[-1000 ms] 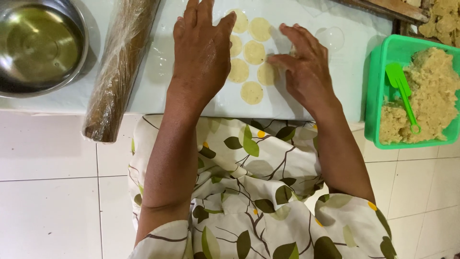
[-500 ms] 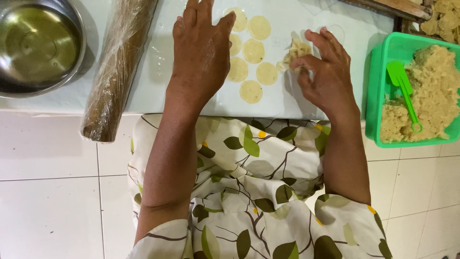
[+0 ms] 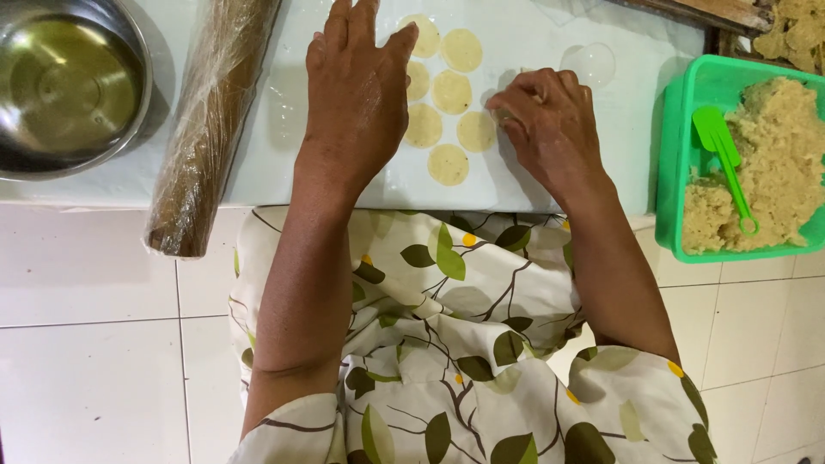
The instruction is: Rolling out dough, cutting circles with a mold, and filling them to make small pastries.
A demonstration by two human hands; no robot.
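Note:
Several small round yellow dough discs point(image 3: 449, 163) lie on a white plastic-covered board point(image 3: 507, 185). My left hand point(image 3: 357, 94) rests flat on the board, palm down, fingers apart, just left of the discs. My right hand point(image 3: 546, 120) is curled at the right edge of the disc group, fingertips pinched together near one disc point(image 3: 475, 131). Whether those fingers hold dough is hidden by the hand itself.
A plastic-wrapped rolling pin point(image 3: 215, 120) lies left of the board. A steel bowl point(image 3: 64, 82) holding liquid sits at the far left. A green tub point(image 3: 687, 163) of crumbly filling with a green spoon point(image 3: 726, 163) stands at the right. White floor tiles lie below.
My right hand lifted a scrap of dough from the board's right part, then drew left and curled over beside the discs. My left hand has stayed flat in place.

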